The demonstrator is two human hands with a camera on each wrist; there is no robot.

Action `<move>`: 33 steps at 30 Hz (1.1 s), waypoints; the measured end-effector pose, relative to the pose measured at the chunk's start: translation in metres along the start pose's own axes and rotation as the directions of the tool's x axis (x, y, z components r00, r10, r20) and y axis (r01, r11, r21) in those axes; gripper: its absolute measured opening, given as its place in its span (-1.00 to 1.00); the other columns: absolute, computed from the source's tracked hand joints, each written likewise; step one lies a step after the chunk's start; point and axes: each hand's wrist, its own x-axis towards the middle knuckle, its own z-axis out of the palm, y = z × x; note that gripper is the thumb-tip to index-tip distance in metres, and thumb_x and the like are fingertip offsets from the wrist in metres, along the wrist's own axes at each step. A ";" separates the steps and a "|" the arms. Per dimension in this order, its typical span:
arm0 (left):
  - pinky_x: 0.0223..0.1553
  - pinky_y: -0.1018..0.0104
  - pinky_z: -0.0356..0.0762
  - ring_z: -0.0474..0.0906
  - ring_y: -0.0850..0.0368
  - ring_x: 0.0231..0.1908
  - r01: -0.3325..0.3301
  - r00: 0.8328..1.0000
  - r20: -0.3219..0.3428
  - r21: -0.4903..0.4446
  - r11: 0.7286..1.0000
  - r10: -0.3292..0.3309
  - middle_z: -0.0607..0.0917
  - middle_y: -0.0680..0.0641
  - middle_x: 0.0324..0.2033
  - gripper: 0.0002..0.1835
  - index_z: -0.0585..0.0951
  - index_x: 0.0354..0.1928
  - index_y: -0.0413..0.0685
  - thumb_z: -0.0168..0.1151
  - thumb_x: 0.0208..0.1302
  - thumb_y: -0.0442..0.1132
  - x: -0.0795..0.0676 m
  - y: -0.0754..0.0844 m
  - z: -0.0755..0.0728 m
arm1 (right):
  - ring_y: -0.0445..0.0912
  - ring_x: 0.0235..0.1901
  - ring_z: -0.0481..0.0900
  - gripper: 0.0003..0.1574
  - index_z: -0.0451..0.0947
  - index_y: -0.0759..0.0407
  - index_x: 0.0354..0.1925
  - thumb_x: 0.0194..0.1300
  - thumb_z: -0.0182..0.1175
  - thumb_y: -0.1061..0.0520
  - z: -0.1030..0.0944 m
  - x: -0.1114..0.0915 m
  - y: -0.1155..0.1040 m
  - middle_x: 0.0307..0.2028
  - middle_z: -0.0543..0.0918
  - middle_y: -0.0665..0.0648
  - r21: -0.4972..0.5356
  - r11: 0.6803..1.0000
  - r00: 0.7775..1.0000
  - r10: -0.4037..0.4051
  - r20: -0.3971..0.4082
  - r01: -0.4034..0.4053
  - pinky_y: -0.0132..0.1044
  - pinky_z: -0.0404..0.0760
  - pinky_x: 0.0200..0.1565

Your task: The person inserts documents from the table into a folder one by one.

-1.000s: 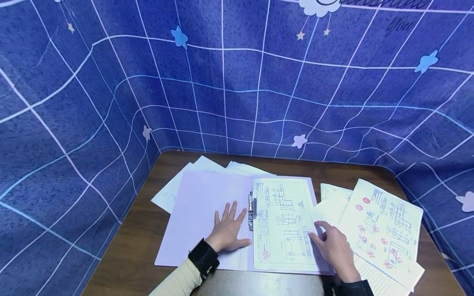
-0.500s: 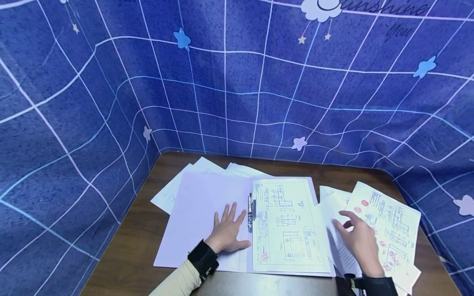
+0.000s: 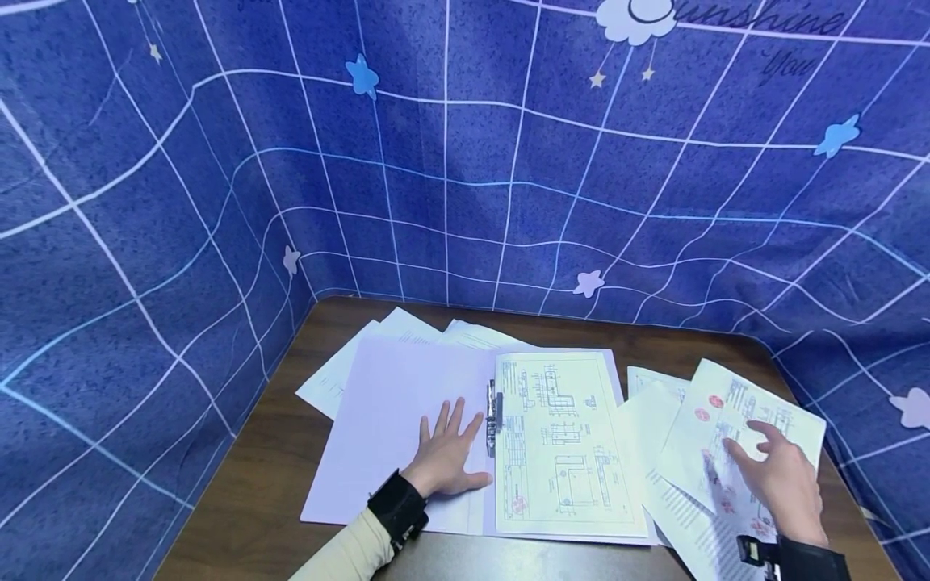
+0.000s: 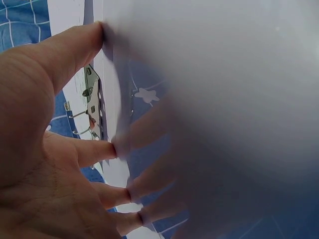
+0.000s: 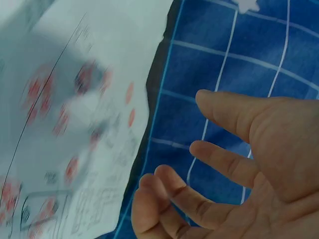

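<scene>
A pale purple folder (image 3: 400, 395) lies spread on the table. Its metal lever clip (image 3: 492, 415) stands along the spine, with a technical drawing sheet (image 3: 538, 440) on the right side. My left hand (image 3: 445, 458) presses flat on the bare left cover, fingers spread; in the left wrist view the fingertips touch its glossy surface, near the metal clip (image 4: 93, 102). My right hand (image 3: 783, 476) hovers over a drawing sheet with red stamps (image 3: 712, 440), its fingers loosely bent and nothing between them. In the right wrist view that stamped sheet (image 5: 107, 124) lies beyond the fingertips.
Several loose papers overlap under the stamped sheet, including a text page (image 3: 686, 516) at the right. More white sheets (image 3: 334, 375) stick out behind the folder. The brown wooden table (image 3: 240, 484) backs onto a blue curtain (image 3: 465, 161) with a white grid.
My right hand has left the folder's right edge and moved right, over the stamped sheet. My left hand has stayed in place on the cover.
</scene>
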 end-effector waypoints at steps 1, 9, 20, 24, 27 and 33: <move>0.41 -0.52 -0.20 -0.20 -0.38 0.57 -0.001 1.000 0.001 -0.001 1.000 0.001 -0.03 -0.34 0.60 0.08 0.25 0.58 -0.03 0.42 0.12 0.32 0.000 0.000 0.000 | 0.58 0.13 0.38 -0.12 0.27 0.31 0.42 0.41 0.24 -0.20 -0.001 0.001 0.003 0.20 0.42 0.64 -0.004 1.000 1.000 0.026 0.013 -0.026 0.36 0.47 -0.19; 0.41 -0.52 -0.23 -0.22 -0.39 0.57 -0.011 1.000 -0.004 -0.016 1.000 0.011 -0.04 -0.35 0.60 0.08 0.24 0.59 -0.04 0.42 0.13 0.32 0.001 -0.001 -0.002 | 0.61 0.19 0.21 0.03 0.12 0.35 0.47 0.37 0.25 -0.23 0.002 0.004 0.026 0.27 0.20 0.72 -0.023 0.988 0.984 0.154 0.087 -0.153 0.51 0.37 0.02; 0.40 -0.53 -0.20 -0.20 -0.39 0.57 -0.013 1.000 -0.004 -0.009 1.000 0.013 -0.04 -0.36 0.59 0.09 0.24 0.58 -0.05 0.42 0.13 0.32 0.000 -0.001 -0.006 | 0.65 0.17 0.20 -0.02 0.21 0.40 0.39 0.35 0.27 -0.24 0.004 0.011 0.037 0.21 0.27 0.72 -0.067 0.997 0.994 0.055 0.093 -0.049 0.53 0.32 0.02; 0.40 -0.53 -0.20 -0.19 -0.40 0.57 -0.017 1.000 -0.006 -0.014 1.000 0.017 -0.03 -0.37 0.59 0.08 0.25 0.58 -0.06 0.43 0.13 0.31 0.000 -0.002 -0.005 | 0.64 0.15 0.23 -0.06 0.23 0.42 0.37 0.36 0.28 -0.19 0.005 0.016 0.025 0.19 0.30 0.71 -0.063 0.998 0.997 -0.019 0.072 0.024 0.52 0.33 0.02; 0.40 -0.53 -0.20 -0.19 -0.39 0.57 -0.017 1.000 -0.006 -0.018 1.000 0.017 -0.03 -0.36 0.59 0.08 0.25 0.58 -0.07 0.43 0.13 0.30 0.000 -0.002 -0.003 | 0.62 0.11 0.31 -0.13 0.27 0.46 0.34 0.37 0.30 -0.11 0.006 0.021 0.013 0.15 0.36 0.71 -0.065 0.990 0.992 -0.121 0.026 0.123 0.47 0.36 0.02; 0.40 -0.53 -0.18 -0.18 -0.39 0.57 -0.021 1.000 -0.009 -0.010 1.000 0.020 -0.02 -0.36 0.59 0.09 0.25 0.58 -0.05 0.43 0.12 0.32 -0.001 -0.001 -0.001 | 0.61 0.09 0.40 -0.16 0.33 0.51 0.31 0.32 0.38 0.00 0.012 0.038 -0.012 0.12 0.45 0.71 -0.052 0.943 0.944 -0.331 -0.012 0.330 0.42 0.41 0.03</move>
